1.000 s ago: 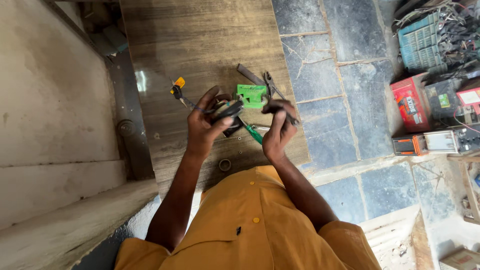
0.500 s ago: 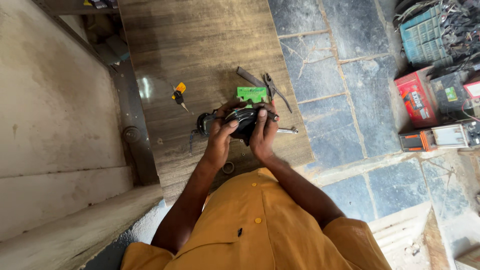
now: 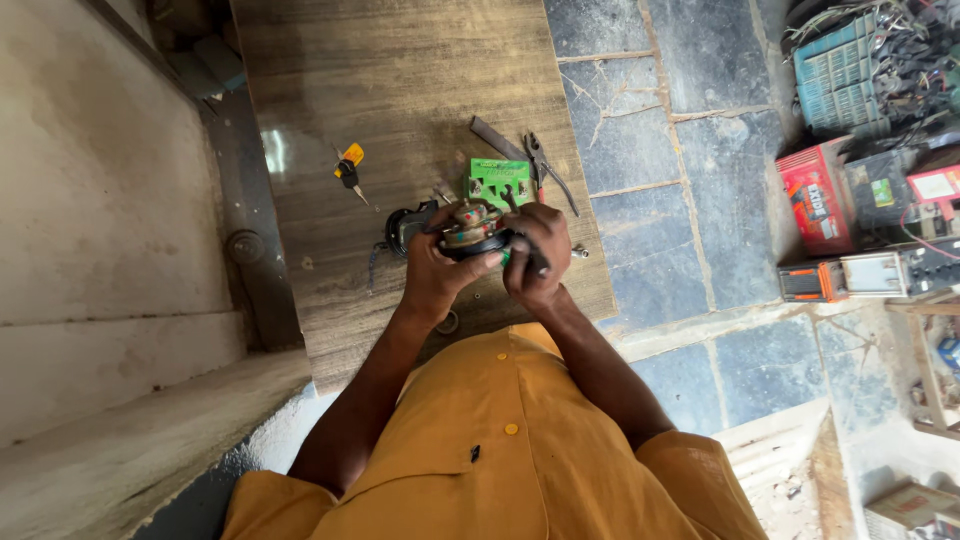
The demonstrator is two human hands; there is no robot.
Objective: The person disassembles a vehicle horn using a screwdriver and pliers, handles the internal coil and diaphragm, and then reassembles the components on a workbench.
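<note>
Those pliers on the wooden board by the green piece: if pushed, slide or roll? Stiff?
The pliers look like metal, so probably rigid and fairly heavy for their size. They lie flat on the smooth wooden board, so a push would likely slide them, not roll them. The handles are splayed and may swing at the joint when lifted.

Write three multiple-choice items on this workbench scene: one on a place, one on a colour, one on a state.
1. Where do the keys lie?
A. on the wooden board
B. on the stone floor
C. in a hand

2. What colour is the flat card beyond the hands?
A. blue
B. green
C. white

3. How is the round part held?
A. lying free
B. by one hand
C. by both hands

Answers: 1 A, they rest on the wood; 2 B, it is bright green; 3 C, left hand and right hand both grip it.
</note>
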